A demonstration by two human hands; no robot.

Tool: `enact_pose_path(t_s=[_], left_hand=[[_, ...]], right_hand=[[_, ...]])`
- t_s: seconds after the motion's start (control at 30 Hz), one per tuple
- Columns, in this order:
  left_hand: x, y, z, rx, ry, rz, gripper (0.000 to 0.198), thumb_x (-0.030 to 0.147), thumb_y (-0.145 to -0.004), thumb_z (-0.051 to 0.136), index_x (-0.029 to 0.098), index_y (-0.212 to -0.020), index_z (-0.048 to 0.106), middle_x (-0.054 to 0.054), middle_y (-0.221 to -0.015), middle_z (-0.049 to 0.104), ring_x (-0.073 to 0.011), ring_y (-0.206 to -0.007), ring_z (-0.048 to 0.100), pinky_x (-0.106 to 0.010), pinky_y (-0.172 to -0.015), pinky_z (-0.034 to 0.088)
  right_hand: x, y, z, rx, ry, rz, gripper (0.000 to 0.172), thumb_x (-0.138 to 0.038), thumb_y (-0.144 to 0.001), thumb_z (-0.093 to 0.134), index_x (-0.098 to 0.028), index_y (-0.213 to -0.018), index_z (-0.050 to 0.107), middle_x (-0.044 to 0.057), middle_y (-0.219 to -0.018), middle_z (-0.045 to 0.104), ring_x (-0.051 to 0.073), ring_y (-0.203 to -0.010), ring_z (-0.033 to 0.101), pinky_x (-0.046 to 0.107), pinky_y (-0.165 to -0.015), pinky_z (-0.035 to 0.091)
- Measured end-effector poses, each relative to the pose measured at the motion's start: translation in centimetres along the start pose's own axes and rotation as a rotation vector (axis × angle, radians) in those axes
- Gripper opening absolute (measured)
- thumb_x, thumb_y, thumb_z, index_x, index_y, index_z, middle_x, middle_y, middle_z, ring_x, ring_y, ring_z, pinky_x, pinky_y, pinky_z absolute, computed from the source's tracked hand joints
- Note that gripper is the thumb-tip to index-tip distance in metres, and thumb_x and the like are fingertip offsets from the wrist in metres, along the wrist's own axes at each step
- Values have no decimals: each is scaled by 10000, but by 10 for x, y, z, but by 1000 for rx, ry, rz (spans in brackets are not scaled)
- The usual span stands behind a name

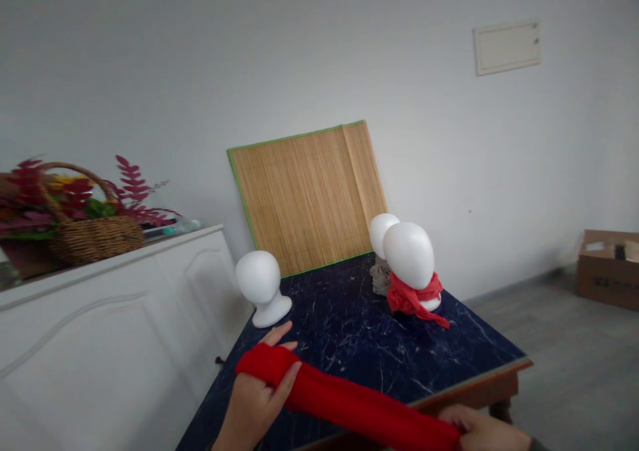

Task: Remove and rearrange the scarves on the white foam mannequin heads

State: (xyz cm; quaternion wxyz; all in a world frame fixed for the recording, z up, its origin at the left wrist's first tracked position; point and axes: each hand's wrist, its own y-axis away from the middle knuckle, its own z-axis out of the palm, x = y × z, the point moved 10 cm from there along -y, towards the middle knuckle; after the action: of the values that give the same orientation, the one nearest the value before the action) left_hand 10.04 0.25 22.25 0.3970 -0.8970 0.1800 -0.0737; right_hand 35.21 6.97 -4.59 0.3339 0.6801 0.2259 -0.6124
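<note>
A long red scarf (349, 401), folded into a band, stretches between my two hands above the near edge of the table. My left hand (262, 391) grips its left end, thumb on top and fingers behind, some fingertips sticking out past the cloth. The other end is held in the closed fingers of my right hand (482, 428). Beyond my left hand stands a bare white mannequin head (258, 277). Farther right, a second white head (409, 255) has a lighter red scarf (412, 299) tied round its neck. Partly hidden behind it is a third head (382, 231) with a grey-beige scarf (380, 278).
The dark blue marble-patterned table (339, 331) has a wooden edge. A bamboo mat (309, 198) leans on the wall at its back. On the left, a white cabinet (124, 331) carries a wicker flower basket (97, 238). A cardboard box (606, 271) sits on the floor at right.
</note>
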Motion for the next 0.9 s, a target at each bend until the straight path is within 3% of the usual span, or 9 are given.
enact_pose_path(t_s=[0.1, 0.2, 0.27, 0.33, 0.43, 0.53, 0.63, 0.7, 0.9], left_hand=[[3, 4, -1, 12, -111, 113, 321, 329, -776, 491, 154, -1044, 521, -121, -1199, 511, -253, -1131, 457, -394, -933, 395], [3, 3, 2, -35, -185, 245, 490, 402, -758, 477, 109, -1150, 450, -152, -1197, 511, -284, -1145, 439, -465, -971, 339], [-1, -2, 9, -91, -273, 320, 549, 463, -723, 506, 115, -1146, 470, -149, -1115, 574, -303, -1085, 489, -500, -954, 341], [-12, -11, 18, -162, -402, 330, 460, 459, -712, 531, 139, -1041, 563, -137, -990, 635, -315, -1010, 538, -485, -887, 404], [-32, -25, 27, -290, -513, 303, 200, 281, -753, 504, 161, -833, 642, -117, -844, 667, -280, -887, 598, -403, -794, 466], [-44, -40, 18, -353, -477, 254, 184, 183, -762, 450, 178, -786, 633, -71, -777, 658, -204, -750, 615, -310, -711, 479], [-49, -53, -2, -313, -457, 244, 199, 184, -776, 417, 169, -750, 614, -58, -740, 635, -187, -723, 599, -278, -659, 471], [-48, -57, -11, -281, -465, 303, 216, 148, -777, 398, 166, -732, 608, -64, -769, 639, -195, -791, 595, -295, -717, 464], [-57, -64, -32, -65, -754, 494, 255, 126, -783, 389, 159, -918, 603, -90, -936, 658, -250, -882, 574, -499, -935, 308]], right_hand=[[-14, 2, -33, 158, -137, -26, 291, -127, -511, 467, -145, -762, 612, -22, -656, 604, 101, -566, 516, 185, -522, 357], [-43, 3, -58, 259, -342, -127, 222, -133, -525, 447, -151, -700, 582, -28, -592, 582, 105, -526, 498, 202, -520, 366], [-58, 3, -68, 267, -537, -188, 207, -120, -522, 446, -164, -691, 556, -32, -597, 588, 119, -558, 530, 223, -572, 400], [-69, 3, -72, 200, -707, -220, 180, -141, -541, 444, -168, -689, 544, -9, -651, 617, 150, -639, 577, 269, -671, 430], [-69, 1, -72, 103, -818, -195, 145, -240, -635, 467, -159, -703, 566, 39, -713, 655, 190, -735, 613, 322, -776, 429], [-54, -3, -65, 57, -724, -157, 166, -239, -663, 578, -126, -779, 611, 58, -752, 677, 174, -742, 629, 289, -760, 446], [-39, -11, -45, -80, -568, -131, 226, -203, -597, 672, -83, -786, 639, 83, -761, 686, 158, -676, 639, 243, -657, 472], [-31, -15, -35, -141, -541, -118, 251, -214, -557, 696, -69, -757, 653, 91, -736, 688, 150, -634, 639, 216, -600, 473], [-17, -22, -29, -130, -516, -92, 217, -243, -513, 710, -68, -629, 655, 63, -627, 672, 107, -510, 602, 153, -469, 416]])
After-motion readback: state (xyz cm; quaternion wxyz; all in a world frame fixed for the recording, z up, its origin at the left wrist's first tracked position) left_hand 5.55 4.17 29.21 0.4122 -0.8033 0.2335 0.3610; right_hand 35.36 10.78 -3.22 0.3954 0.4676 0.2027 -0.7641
